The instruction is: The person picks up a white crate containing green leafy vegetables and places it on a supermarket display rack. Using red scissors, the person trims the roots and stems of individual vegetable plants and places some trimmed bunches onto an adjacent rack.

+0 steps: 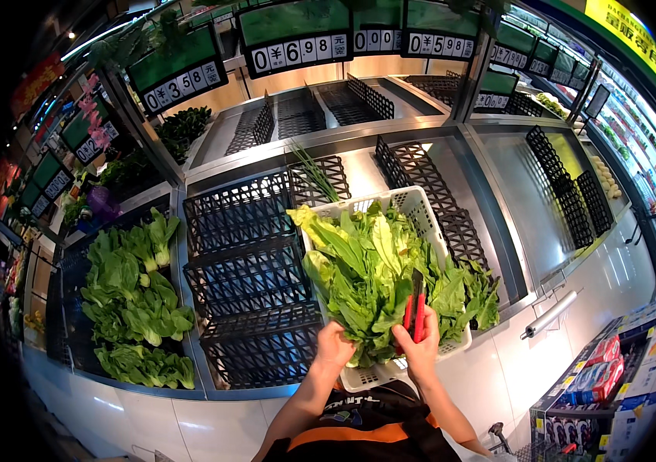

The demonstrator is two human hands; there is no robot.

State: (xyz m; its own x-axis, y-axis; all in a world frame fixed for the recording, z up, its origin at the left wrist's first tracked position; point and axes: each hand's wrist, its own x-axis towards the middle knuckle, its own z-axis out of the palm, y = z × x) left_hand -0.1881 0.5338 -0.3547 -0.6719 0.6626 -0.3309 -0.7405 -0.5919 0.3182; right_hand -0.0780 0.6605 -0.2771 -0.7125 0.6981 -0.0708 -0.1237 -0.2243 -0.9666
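Observation:
A white perforated plastic basket (424, 209) stands in front of me, heaped with long-leaved green lettuce (366, 254). Some leaves at the far left of the heap look yellowish. My left hand (333, 346) is closed at the near left of the heap, with its fingertips among the leaves. My right hand (422, 346) grips a slim red-and-black hand tool (418, 308), pointing away from me over the lettuce. Whether it is a knife or a pair of shears I cannot tell. Leaves hang over the basket's right side.
Black plastic grids (247, 277) line the metal display counter around the basket. Bok choy (135, 300) fills the left bin, and thin green stalks (314, 173) lie behind the basket. Price signs (297, 38) hang above. A film roll (550, 314) sticks out at the right front; packaged goods (593, 377) stand lower right.

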